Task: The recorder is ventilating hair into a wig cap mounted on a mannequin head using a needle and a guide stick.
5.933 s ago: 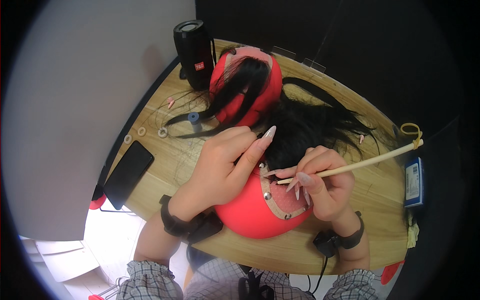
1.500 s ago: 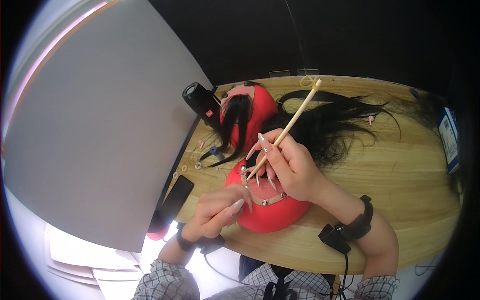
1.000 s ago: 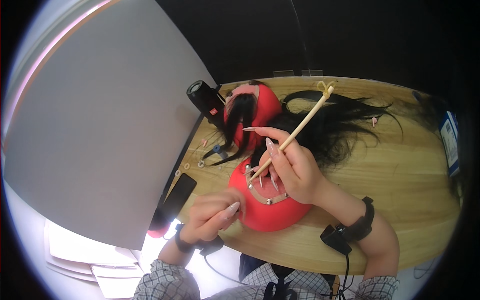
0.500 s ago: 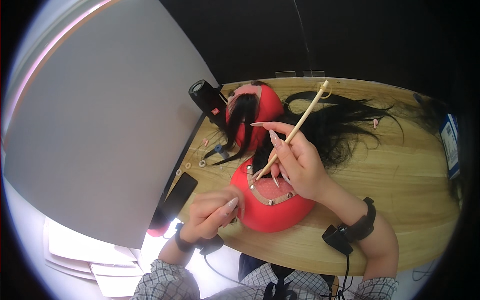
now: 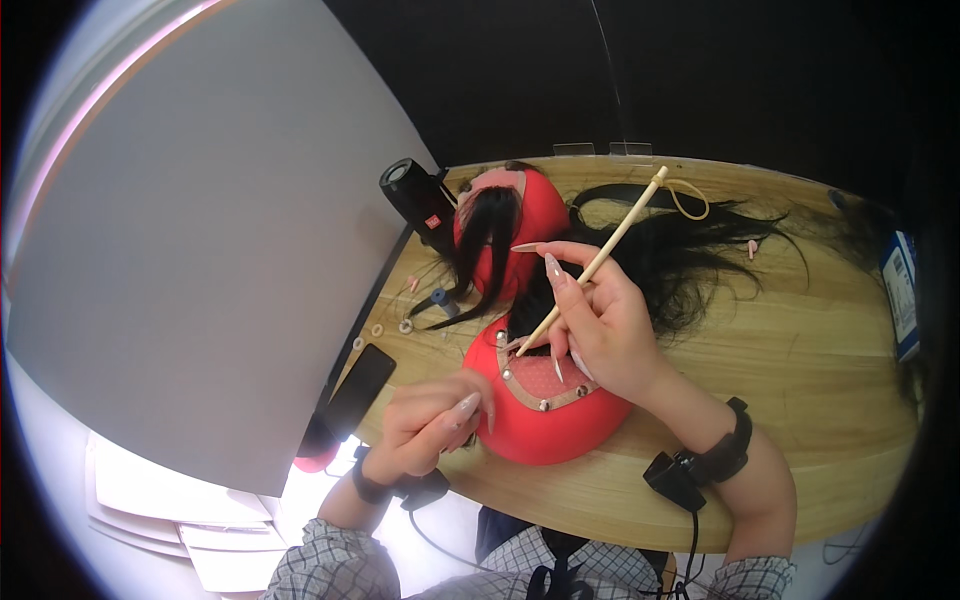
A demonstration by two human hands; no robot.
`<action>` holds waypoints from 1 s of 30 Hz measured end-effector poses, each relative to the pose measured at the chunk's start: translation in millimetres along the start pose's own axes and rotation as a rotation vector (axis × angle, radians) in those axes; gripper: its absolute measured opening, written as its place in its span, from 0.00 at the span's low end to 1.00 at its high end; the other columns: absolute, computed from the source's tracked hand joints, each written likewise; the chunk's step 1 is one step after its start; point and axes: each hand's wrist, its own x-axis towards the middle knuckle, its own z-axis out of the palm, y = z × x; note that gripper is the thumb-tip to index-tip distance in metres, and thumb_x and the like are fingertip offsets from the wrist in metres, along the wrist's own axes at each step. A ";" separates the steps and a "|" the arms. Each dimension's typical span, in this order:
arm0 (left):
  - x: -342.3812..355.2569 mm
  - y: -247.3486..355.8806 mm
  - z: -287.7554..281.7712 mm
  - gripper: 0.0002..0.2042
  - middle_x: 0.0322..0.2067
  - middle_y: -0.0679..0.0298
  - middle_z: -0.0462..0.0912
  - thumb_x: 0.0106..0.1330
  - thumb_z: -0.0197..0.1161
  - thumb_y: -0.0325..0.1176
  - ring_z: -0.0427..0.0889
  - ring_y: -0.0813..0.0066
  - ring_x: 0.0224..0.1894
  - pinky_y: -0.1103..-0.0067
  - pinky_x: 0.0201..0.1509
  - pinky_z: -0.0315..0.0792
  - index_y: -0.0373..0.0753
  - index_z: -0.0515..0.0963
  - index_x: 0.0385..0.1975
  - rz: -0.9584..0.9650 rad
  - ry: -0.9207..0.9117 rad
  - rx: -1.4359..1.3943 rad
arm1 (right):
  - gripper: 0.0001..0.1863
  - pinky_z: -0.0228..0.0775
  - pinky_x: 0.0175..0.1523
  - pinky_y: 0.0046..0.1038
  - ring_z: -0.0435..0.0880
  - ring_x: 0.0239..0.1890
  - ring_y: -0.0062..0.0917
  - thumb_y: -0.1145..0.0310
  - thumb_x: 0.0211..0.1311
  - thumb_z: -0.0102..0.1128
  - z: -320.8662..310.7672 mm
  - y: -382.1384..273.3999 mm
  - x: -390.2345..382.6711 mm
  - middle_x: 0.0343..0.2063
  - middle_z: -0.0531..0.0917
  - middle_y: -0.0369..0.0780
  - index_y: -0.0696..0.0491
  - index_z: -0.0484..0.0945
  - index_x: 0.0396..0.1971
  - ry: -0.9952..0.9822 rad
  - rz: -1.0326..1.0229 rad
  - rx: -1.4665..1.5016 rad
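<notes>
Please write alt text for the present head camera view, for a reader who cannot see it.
A person's right hand holds a thin pale stick, its tip near a pink mesh-like patch on a red rounded form; the left hand, curled, is at the form's left side. Behind are black hair and another red form.

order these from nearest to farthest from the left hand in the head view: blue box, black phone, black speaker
1. black phone, just left of the left hand
2. black speaker, farther back
3. blue box, far right
</notes>
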 end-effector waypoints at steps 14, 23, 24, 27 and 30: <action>-4.9 -7.1 -10.2 0.19 0.11 0.65 0.66 0.68 0.39 0.25 0.66 0.76 0.15 0.64 0.47 0.72 0.36 0.61 0.10 0.118 0.150 -0.068 | 0.19 0.77 0.27 0.21 0.71 0.11 0.11 0.69 0.71 0.43 6.5 -4.6 -1.2 0.14 0.71 0.32 0.57 0.61 0.59 0.020 -0.076 0.075; -12.6 -8.9 -13.9 0.17 0.10 0.65 0.67 0.65 0.40 0.21 0.65 0.77 0.15 0.62 0.49 0.72 0.32 0.66 0.12 0.111 0.231 0.236 | 0.17 0.76 0.29 0.18 0.68 0.13 0.08 0.70 0.70 0.44 9.4 -6.7 -2.1 0.21 0.70 0.30 0.55 0.66 0.57 0.037 -0.082 0.056; -13.4 -8.9 -13.6 0.19 0.09 0.64 0.65 0.67 0.40 0.25 0.65 0.76 0.14 0.62 0.48 0.72 0.35 0.63 0.10 0.087 0.253 0.266 | 0.17 0.76 0.29 0.18 0.68 0.13 0.08 0.70 0.70 0.44 8.7 -7.2 -2.0 0.21 0.70 0.30 0.55 0.66 0.57 0.037 -0.080 0.053; -19.0 -10.5 -17.2 0.22 0.08 0.64 0.64 0.69 0.40 0.29 0.66 0.75 0.13 0.63 0.46 0.72 0.37 0.59 0.08 0.050 0.278 0.276 | 0.17 0.77 0.30 0.18 0.67 0.13 0.08 0.68 0.71 0.44 9.0 -12.7 -2.9 0.22 0.70 0.31 0.55 0.67 0.56 0.033 -0.035 0.081; -22.8 -9.5 -19.4 0.22 0.08 0.64 0.63 0.70 0.40 0.29 0.66 0.74 0.13 0.63 0.46 0.73 0.37 0.59 0.08 0.027 0.282 0.246 | 0.16 0.77 0.30 0.18 0.68 0.13 0.08 0.68 0.71 0.43 12.1 -19.0 -4.1 0.21 0.71 0.31 0.55 0.67 0.56 -0.011 -0.022 0.033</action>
